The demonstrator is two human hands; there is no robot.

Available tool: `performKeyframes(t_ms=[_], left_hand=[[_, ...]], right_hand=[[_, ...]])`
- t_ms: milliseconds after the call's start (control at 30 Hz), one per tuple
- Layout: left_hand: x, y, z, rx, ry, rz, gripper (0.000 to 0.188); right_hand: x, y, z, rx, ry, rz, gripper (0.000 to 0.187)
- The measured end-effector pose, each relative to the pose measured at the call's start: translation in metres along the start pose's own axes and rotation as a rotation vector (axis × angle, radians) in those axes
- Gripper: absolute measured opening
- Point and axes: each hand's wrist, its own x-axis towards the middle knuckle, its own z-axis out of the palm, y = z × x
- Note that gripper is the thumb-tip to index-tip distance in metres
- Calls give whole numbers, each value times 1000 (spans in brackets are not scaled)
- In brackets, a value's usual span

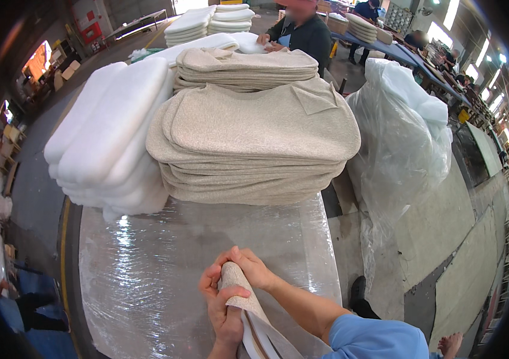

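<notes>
My left hand is wrapped round a folded beige fabric cushion cover, its thumb lying across the cloth. At the cover's rounded far end, my right hand is closed over the fabric, its fingers meeting those of the left. Toward me the cover falls open, showing white material and a brown strip, perhaps a zip, along its edge. Both hands are above a table wrapped in shiny clear plastic film. Beyond them lies a thick stack of flat beige covers, one corner of the top one folded back.
White padding slabs are piled left of the covers, with a second beige stack behind. A clear plastic bag of white padding stands at right. Across the table a person handles white padding. More white cushions are stacked farther back.
</notes>
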Motion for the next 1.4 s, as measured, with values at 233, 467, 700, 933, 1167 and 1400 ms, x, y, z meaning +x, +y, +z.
performKeyframes(t_ms=[233,467,700,933,1167,1400], left_hand=[[-12,12,5,176,31,6,14],[-12,13,6,181,60,98,12],[-8,4,2,125,60,145,11],[-2,-3,2,78,12,97,9],[-2,-4,1,31,-5,83,19],[-5,-10,-6,3,-26,86,21]], right_hand=[[-17,-35,8,-173,-70,-265,54],[-30,-56,24,-245,14,-217,27],[-34,-56,24,-218,-43,-70,24],[-25,-55,10,-83,-111,6,23],[-29,-51,17,-6,-51,14,20],[-29,-58,29,15,18,60,17]])
